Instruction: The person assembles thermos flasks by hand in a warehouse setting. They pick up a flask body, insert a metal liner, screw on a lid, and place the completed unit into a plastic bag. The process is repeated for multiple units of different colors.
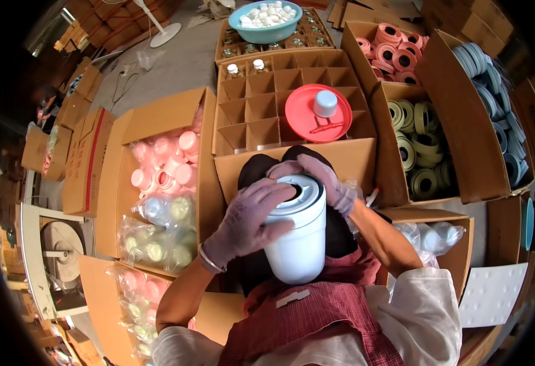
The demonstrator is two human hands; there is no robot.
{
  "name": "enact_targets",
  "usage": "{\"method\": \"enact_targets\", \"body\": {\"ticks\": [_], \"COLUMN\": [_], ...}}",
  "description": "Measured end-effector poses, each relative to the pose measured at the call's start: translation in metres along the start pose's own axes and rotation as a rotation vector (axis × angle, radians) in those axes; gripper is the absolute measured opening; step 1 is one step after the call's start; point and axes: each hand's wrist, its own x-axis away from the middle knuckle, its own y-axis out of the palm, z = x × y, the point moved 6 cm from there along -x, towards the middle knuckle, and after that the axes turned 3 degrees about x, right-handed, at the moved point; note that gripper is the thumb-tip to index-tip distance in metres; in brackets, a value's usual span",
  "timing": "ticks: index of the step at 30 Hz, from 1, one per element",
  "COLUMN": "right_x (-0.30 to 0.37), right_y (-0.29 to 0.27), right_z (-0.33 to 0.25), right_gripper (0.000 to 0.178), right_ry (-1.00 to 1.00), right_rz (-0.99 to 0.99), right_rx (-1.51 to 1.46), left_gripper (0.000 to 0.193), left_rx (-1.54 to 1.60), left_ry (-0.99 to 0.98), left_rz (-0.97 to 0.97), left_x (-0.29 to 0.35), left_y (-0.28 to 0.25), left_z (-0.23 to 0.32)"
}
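Observation:
A light blue plastic container [295, 247] stands nearly upright on my lap, tilted slightly. A matching light blue ring [307, 194] with a dark round hole sits at its top. My left hand [246, 222], in a thin purple-grey glove, lies along the left of the ring, fingers over its top and thumb against the container's side. My right hand [321, 175], gloved the same way, wraps the far right edge of the ring, with its fingertips hidden. Just ahead, a red round lid-like tray [301, 116] carrying a light blue cup [325, 104] rests on a divided carton [234, 113].
Pink cups fill a carton [130, 119] at the left, with bagged pale parts below. Cartons of pink rings [395, 49], green rings [424, 140] and blue rings [499, 110] stand at the right. A teal basin [264, 38] of white caps sits at the back.

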Motion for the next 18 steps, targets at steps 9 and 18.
{"method": "enact_targets", "body": {"ticks": [9, 18], "right_x": [0.162, 0.212], "right_y": [0.117, 0.014], "right_z": [-0.106, -0.055], "right_gripper": [0.056, 0.045], "right_ry": [-0.169, -0.240], "right_rz": [0.140, 0.487], "right_rx": [1.652, 0.807], "left_gripper": [0.061, 0.028], "left_rx": [0.216, 0.610], "left_ry": [-0.208, -0.420], "left_rz": [0.287, -0.058], "left_x": [0.017, 0.046], "left_y": [0.089, 0.104], "left_z": [-0.046, 0.002]}}
